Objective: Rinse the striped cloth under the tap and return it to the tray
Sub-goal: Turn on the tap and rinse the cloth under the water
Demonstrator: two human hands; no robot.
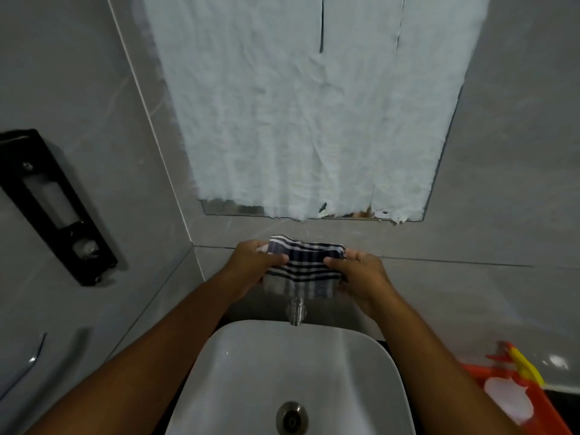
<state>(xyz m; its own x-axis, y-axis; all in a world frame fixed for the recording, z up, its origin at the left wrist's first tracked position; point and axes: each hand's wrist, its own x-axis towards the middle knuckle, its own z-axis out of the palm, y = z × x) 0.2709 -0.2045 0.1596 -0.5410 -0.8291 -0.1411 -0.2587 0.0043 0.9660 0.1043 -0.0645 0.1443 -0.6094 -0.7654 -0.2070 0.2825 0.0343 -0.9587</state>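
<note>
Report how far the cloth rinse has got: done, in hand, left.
Done: the striped cloth is out of the orange tray and lifted above the tap. In hand: the left hand and right hand grip it at either side, stretched between them. Left: no water shows at the spout or in the sink, so whether it has been rinsed cannot be told; the return to the tray remains.

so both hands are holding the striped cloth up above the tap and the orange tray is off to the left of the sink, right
Not quite. The head view shows the orange tray to the right of the sink, not the left. The rest holds: the left hand and right hand both hold the striped cloth above the tap.
</note>
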